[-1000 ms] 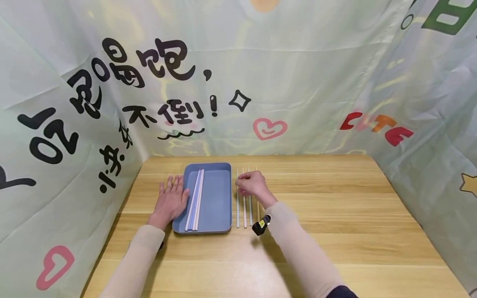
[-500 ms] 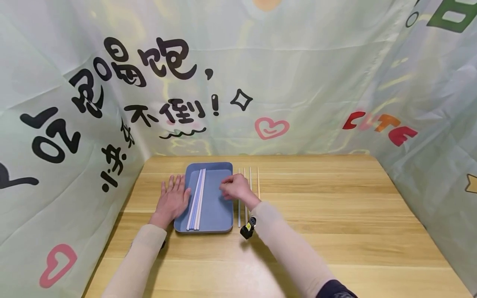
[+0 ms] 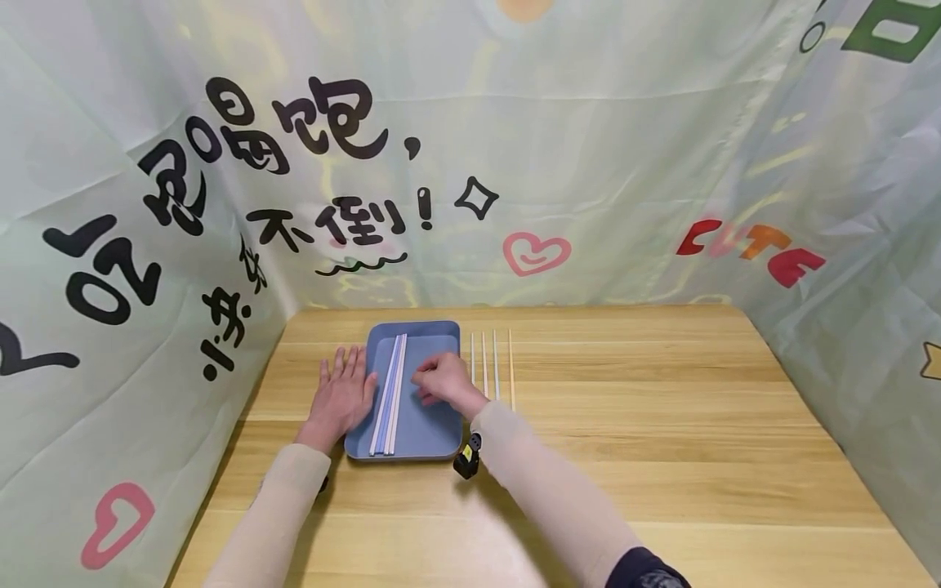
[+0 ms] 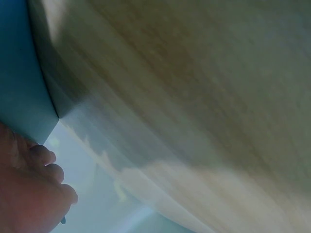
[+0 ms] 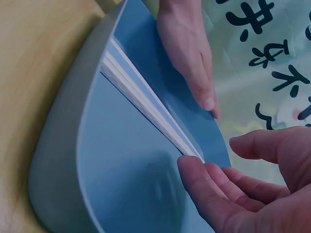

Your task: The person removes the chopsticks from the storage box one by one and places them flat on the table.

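Note:
A blue-grey rectangular tray (image 3: 434, 437) stands on the table, with several pale white, pink and blue chopsticks (image 3: 387, 400) lying slightly slanted along its left side. My left hand (image 3: 336, 398) lies with straight fingers at the tray's left edge, its thumb side touching the rim. Over the tray, just right of the chopsticks, hovers my right hand (image 3: 446, 381). In the right wrist view, the thumb and index finger of that hand (image 5: 252, 194) are apart with nothing between them, and its fingertips overlap the far end of the chopsticks (image 5: 146, 99).
Several more chopsticks (image 3: 511, 367) lie side by side on the wooden table (image 3: 662, 425), to the right of the tray; my right wrist and sleeve hide their near ends. A printed cloth (image 3: 610, 180) encloses the table at the back and sides.
My right hand has moved left, from above the loose chopsticks on the table to above the tray. The left hand and the chopsticks stay where they were.

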Available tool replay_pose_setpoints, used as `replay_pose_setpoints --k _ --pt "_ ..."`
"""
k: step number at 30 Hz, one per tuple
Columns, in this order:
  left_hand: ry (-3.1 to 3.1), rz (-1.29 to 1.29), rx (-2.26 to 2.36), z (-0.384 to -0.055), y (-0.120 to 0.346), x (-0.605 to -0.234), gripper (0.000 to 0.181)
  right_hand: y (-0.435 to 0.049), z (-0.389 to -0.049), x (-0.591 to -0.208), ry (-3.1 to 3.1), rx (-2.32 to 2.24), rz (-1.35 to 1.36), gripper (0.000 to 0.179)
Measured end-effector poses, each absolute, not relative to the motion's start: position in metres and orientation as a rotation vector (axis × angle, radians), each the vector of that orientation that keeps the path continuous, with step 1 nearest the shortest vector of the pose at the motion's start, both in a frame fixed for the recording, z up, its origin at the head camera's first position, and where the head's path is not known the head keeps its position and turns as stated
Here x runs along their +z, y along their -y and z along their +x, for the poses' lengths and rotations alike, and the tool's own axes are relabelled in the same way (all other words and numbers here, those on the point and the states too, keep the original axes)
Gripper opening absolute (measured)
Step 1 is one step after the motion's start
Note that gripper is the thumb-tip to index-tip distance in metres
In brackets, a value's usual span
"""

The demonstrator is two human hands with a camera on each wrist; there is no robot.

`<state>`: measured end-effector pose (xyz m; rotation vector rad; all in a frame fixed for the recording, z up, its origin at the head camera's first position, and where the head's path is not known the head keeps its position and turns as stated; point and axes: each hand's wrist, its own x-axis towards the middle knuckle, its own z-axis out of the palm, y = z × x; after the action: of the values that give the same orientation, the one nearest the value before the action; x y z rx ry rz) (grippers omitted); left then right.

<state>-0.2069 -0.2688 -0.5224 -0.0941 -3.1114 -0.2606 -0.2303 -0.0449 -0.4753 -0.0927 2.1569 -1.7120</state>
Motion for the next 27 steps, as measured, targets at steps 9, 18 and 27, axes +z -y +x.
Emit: replay_pose_setpoints --k 9,18,27 --pt "3.118 -0.085 -0.283 -0.207 0.269 -0.522 0.068 0.06 -0.225 -0.482 -2.142 -1.678 -0.062 0.022" --pt "3.129 -0.076 -0.282 -0.207 0.269 -0.522 0.068 0.069 -0.223 -0.489 -2.13 -1.679 -0.029 0.022" --pt "3.119 -0.084 -0.27 -0.209 0.269 -0.522 0.068 0.075 -0.224 -0.49 -2.158 -1.671 0.035 0.025"
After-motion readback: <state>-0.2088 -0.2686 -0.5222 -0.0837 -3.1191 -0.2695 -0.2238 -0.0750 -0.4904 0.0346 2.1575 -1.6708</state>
